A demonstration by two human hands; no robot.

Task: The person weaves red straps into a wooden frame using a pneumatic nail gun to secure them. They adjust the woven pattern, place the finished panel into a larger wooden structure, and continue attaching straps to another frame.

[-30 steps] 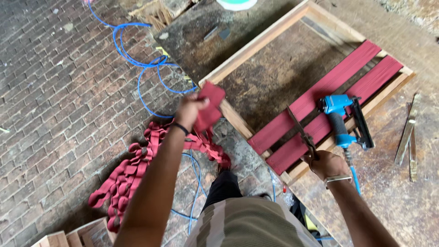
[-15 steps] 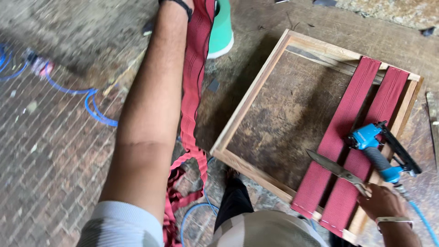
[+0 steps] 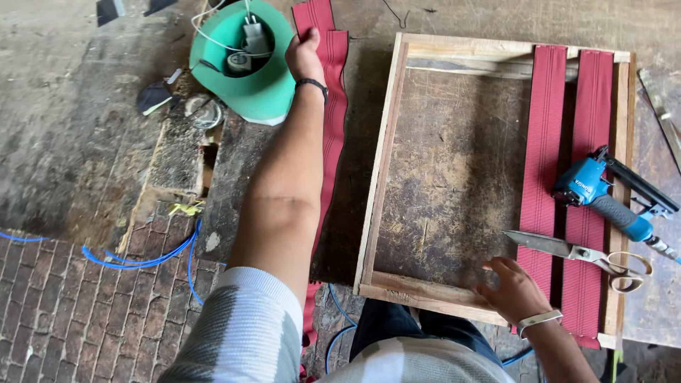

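Note:
My left hand (image 3: 303, 55) is stretched far forward and grips a long red webbing strap (image 3: 332, 120) that runs back along my arm to the floor beside a wooden frame (image 3: 383, 170). My right hand (image 3: 512, 289) rests open on the frame's near rail. Two red straps (image 3: 545, 156) lie stretched across the frame's right side. A pair of scissors (image 3: 578, 252) and a blue pneumatic stapler (image 3: 603, 198) lie on those straps, just beyond my right hand.
A green plastic tub (image 3: 248, 89) with a white cord and small items stands left of my left hand. A blue air hose (image 3: 145, 259) curls over the brick paving at lower left. Metal tools (image 3: 663, 117) lie at the far right.
My left arm has pulled the red strap forward and straight beside the frame. My right hand has moved left from the scissors to the frame's near rail. The view has swung over the frame.

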